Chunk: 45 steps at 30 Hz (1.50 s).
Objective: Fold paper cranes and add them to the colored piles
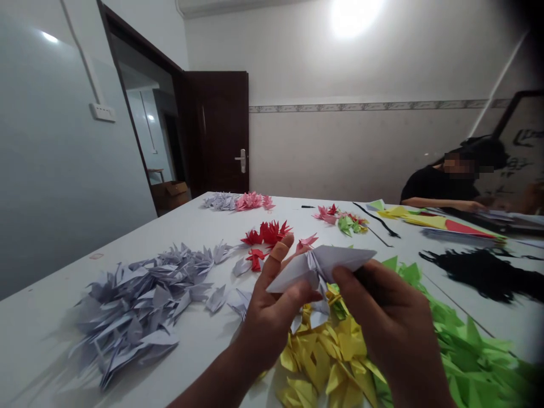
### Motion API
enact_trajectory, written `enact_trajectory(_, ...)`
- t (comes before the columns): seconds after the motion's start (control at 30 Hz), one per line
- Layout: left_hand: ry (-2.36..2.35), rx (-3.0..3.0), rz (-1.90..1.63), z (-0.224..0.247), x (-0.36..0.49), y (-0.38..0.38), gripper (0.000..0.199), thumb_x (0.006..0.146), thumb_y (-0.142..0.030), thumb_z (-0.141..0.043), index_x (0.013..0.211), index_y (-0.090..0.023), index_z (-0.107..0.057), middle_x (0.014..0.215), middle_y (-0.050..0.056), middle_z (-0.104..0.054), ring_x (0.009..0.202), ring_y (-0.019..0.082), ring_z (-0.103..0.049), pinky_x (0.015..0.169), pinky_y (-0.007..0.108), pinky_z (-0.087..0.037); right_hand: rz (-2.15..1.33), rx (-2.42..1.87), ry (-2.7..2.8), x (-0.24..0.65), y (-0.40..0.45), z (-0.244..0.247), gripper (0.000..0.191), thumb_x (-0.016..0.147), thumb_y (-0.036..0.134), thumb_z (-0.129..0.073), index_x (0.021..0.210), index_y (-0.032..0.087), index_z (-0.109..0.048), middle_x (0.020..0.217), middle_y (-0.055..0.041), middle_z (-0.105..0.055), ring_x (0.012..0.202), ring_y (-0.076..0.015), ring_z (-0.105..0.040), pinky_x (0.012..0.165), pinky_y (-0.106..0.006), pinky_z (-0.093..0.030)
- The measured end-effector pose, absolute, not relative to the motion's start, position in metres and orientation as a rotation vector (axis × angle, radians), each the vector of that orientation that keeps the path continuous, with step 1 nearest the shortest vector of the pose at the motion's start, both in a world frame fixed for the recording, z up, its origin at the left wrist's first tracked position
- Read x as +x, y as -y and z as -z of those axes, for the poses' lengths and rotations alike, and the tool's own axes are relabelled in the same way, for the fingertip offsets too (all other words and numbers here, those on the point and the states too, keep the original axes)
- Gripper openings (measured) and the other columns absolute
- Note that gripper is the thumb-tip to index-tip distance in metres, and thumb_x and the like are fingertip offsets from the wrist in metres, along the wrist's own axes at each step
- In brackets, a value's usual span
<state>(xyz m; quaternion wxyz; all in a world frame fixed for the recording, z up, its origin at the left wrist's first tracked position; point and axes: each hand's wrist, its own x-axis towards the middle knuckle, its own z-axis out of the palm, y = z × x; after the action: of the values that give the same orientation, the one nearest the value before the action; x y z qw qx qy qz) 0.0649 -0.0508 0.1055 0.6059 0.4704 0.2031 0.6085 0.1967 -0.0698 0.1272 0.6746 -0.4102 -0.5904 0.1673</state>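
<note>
Between my two hands is a white folded paper crane (340, 258), its wings spread out to both sides. My left hand (276, 300) pinches the left wing between thumb and fingers. The thumb and fingers of my right hand (386, 311) grip the right wing near the body. Beneath the hands lies a heap of yellow paper cranes (323, 357). Green paper cranes (471, 345) are piled to the right, partly behind my right hand. A large pile of white paper cranes (148, 311) spreads to the left, and red cranes (267, 233) sit just beyond my left hand.
Farther back on the white table (178, 226) lie pink cranes (253, 200) and a small mixed-colour group (351, 222). A bundle of black cords (480, 272) and coloured paper sheets (442, 222) are at the right. A person in black (442, 184) sits beyond them.
</note>
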Motion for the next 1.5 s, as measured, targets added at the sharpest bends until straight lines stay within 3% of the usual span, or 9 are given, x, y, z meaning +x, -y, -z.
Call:
enact_trajectory(0.13, -0.518, 1.167, -1.401, -0.106, 0.065, 0.052, 0.057, 0.072, -0.024, -0.074, 0.125, -0.029, -0.056, 0.085, 0.001, -0.07, 0.066, 0.011, -0.064, 0.065, 0.023, -0.058, -0.583, -0.84, 1.313, 0.198, 0.064, -0.121, 0.023, 0.079, 0.033, -0.068, 0.063, 0.019, -0.059, 0.058, 0.0019, -0.054, 0.05, -0.0101, -0.05, 0.048, -0.022, -0.045)
enact_trajectory(0.27, -0.588, 1.194, -1.496, -0.106, 0.064, 0.044, 0.045, 0.067, -0.023, -0.078, 0.11, -0.025, -0.064, 0.088, 0.002, -0.07, 0.065, 0.01, -0.063, 0.061, 0.02, -0.056, -0.555, -0.859, 1.264, 0.203, 0.064, -0.12, 0.015, 0.08, 0.036, -0.067, 0.082, 0.021, -0.064, 0.067, -0.0001, -0.062, 0.053, -0.0117, -0.056, 0.045, -0.021, -0.045)
enact_trajectory(0.37, -0.621, 1.166, -1.551, -0.105, 0.062, 0.037, 0.044, 0.069, -0.024, -0.077, 0.111, -0.027, -0.063, 0.088, 0.001, -0.069, 0.071, 0.012, -0.066, 0.066, 0.022, -0.056, -0.359, -0.924, 1.24, 0.21, 0.078, -0.124, 0.024, 0.086, 0.039, -0.058, 0.102, 0.024, -0.066, 0.08, -0.0045, -0.068, 0.061, -0.0153, -0.062, 0.046, -0.023, -0.049)
enact_trajectory(0.57, -0.63, 1.242, -1.592, -0.111, 0.055, 0.037, 0.045, 0.066, -0.022, -0.078, 0.109, -0.028, -0.066, 0.092, 0.0, -0.07, 0.074, 0.012, -0.064, 0.067, 0.021, -0.055, -0.077, -1.059, 1.499, 0.212, 0.106, -0.131, 0.031, 0.085, 0.034, -0.058, 0.116, 0.03, -0.064, 0.093, -0.0038, -0.073, 0.081, -0.0205, -0.07, 0.063, -0.026, -0.058)
enact_trajectory(0.7, -0.631, 1.338, -1.585, -0.116, 0.055, 0.045, 0.04, 0.067, -0.024, -0.077, 0.106, -0.026, -0.069, 0.09, 0.002, -0.071, 0.071, 0.013, -0.062, 0.064, 0.022, -0.055, 0.039, -1.032, 1.661, 0.205, 0.097, -0.133, 0.023, 0.085, 0.028, -0.057, 0.107, 0.025, -0.064, 0.098, -0.0038, -0.073, 0.08, -0.0187, -0.07, 0.069, -0.028, -0.059)
enact_trajectory(0.83, -0.63, 1.36, -1.588, -0.117, 0.058, 0.048, 0.04, 0.067, -0.023, -0.077, 0.106, -0.026, -0.069, 0.084, 0.001, -0.071, 0.066, 0.012, -0.061, 0.06, 0.021, -0.054, 0.176, -0.998, 1.73, 0.203, 0.091, -0.135, 0.015, 0.086, 0.024, -0.055, 0.098, 0.023, -0.064, 0.086, -0.003, -0.074, 0.071, -0.0169, -0.069, 0.068, -0.028, -0.059)
enact_trajectory(1.5, -0.656, 1.449, -1.529, -0.122, 0.059, 0.05, 0.04, 0.07, -0.018, -0.073, 0.109, -0.02, -0.065, 0.085, 0.001, -0.07, 0.063, 0.008, -0.059, 0.059, 0.016, -0.052, 0.25, -0.973, 1.795, 0.207, 0.09, -0.135, 0.018, 0.088, 0.017, -0.049, 0.097, 0.021, -0.065, 0.078, -0.0002, -0.071, 0.063, -0.0114, -0.067, 0.065, -0.02, -0.057)
